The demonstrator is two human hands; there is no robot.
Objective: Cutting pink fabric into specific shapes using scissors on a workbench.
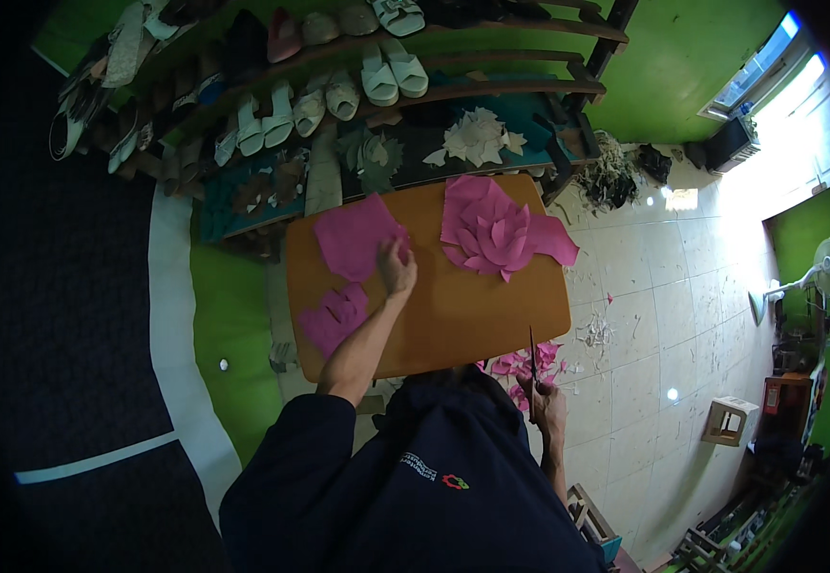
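Observation:
A brown table [453,329] with rounded corners stands before me. My left hand [398,270] is over its left half, fingers curled at the right edge of a flat pink sheet [353,239] and apparently pinching it; the fingertips are partly hidden. Nearer me lies a smaller pink piece [334,320] with cut-out edges. To the right is a heap of overlapping pink cut pieces [491,234], part of it hanging past the table's right edge. Low at my right side, beyond the table's near edge, my right hand [548,406] grips dark scissors [533,358], blades pointing away from me.
Pink scraps [548,358] litter the tiled floor [625,382] by my right hand. Behind the table, a rack [491,91] holds several shoes, with pale cut pieces [480,138] and green ones [369,158] below. A scrap pile [609,177], a fan [823,269] and a wooden stool [728,422] are to the right.

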